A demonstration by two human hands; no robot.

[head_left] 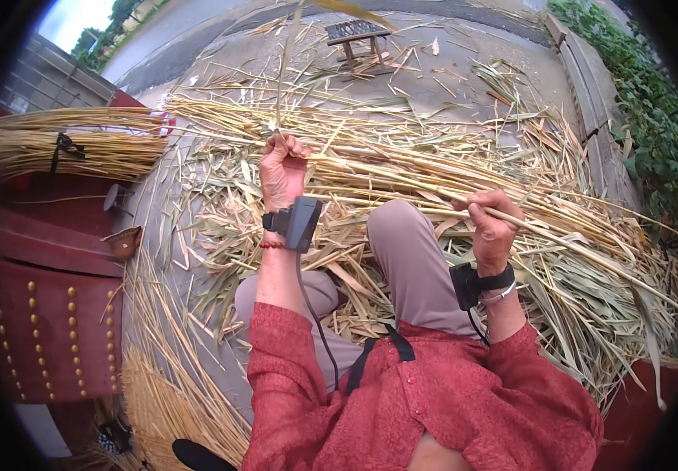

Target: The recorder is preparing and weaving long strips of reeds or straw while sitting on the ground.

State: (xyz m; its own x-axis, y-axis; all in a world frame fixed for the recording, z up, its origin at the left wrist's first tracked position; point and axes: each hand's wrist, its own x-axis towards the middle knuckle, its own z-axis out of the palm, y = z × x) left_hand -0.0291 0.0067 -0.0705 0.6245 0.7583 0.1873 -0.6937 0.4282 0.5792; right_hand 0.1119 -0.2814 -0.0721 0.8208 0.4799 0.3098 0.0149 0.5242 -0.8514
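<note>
My right hand [492, 228] is closed around a long pale reed stalk [590, 259], which slants from the middle of the pile down to the right. A dry leaf hangs from that stalk near its right end. Raised above the left part of the pile, my left hand [284, 169] is closed in a fist. From its top a thin leaf strip [280, 86] rises almost straight up toward the upper edge. Below both hands lies a loose pile of reed stalks [402, 169], running left to right, with dry leaves scattered through and around it.
A tied reed bundle [80, 145] lies at the left above a red studded door panel [56, 322]. A small stool [359, 43] stands at the far side. Stone curbing [590, 94] and green plants [653, 118] border the right. More straw-like stalks [174, 400] lie lower left.
</note>
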